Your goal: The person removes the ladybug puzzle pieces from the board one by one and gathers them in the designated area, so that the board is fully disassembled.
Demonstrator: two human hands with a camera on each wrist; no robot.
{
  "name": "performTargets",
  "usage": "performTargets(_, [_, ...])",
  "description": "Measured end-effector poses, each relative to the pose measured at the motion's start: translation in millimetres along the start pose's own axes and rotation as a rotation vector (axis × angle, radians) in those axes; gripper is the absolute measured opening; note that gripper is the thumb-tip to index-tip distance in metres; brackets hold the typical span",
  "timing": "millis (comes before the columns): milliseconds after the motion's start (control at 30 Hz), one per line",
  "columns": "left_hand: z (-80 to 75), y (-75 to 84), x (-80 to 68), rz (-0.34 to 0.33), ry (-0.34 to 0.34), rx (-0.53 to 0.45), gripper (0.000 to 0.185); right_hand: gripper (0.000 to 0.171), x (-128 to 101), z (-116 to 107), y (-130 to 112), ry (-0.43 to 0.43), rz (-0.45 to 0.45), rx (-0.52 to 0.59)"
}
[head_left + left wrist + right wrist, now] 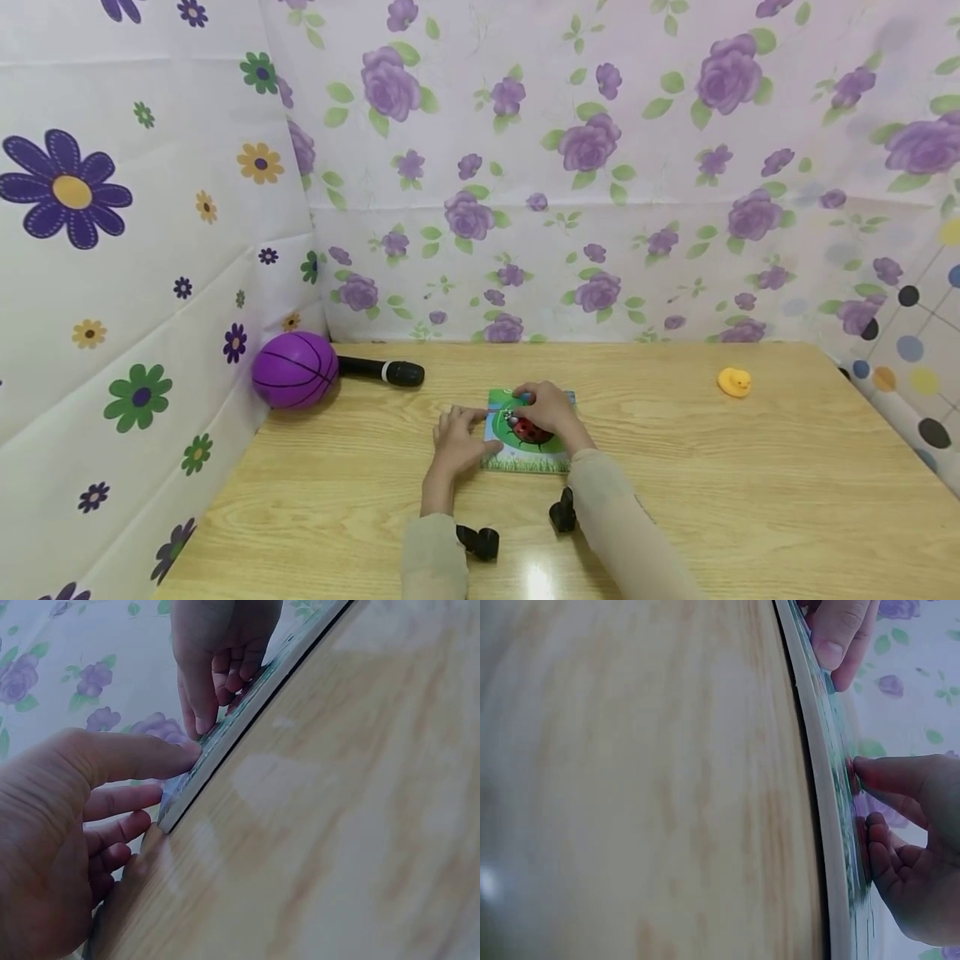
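A flat square puzzle board [528, 433] with a green picture and a red ladybug lies on the smooth wooden desk [712, 492], near the middle. The left hand [457, 442] rests at its left edge; its grip is released, with straight fingers touching the thin board. The right hand [546, 408] lies on top, fingers curled and pressing on the picture. I cannot tell whether it grasps a piece. A round purple ball [294, 370], a black microphone [382, 370] and a small yellow duck [734, 382] stand well apart.
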State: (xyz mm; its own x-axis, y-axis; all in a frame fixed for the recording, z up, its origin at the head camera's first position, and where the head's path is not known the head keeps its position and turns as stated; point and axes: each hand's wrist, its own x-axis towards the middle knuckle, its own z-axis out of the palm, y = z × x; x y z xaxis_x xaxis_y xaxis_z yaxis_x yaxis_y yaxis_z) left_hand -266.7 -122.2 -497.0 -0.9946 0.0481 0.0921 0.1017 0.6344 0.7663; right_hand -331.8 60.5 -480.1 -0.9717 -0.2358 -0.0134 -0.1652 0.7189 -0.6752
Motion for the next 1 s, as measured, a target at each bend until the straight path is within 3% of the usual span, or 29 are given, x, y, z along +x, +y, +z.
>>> performTargets(700, [-1.7, 1.5, -0.5, 0.018, -0.013, 0.049, 0.053, 0.031, 3.1, -5.6, -3.9, -0.076, 0.055, 0.009])
performTargets(1000, [-1.1, -1.7, 2.1, 0.022, -0.006, 0.076, 0.053, 0.031, 5.2, -1.7, 1.6, -0.048, 0.052, 0.108])
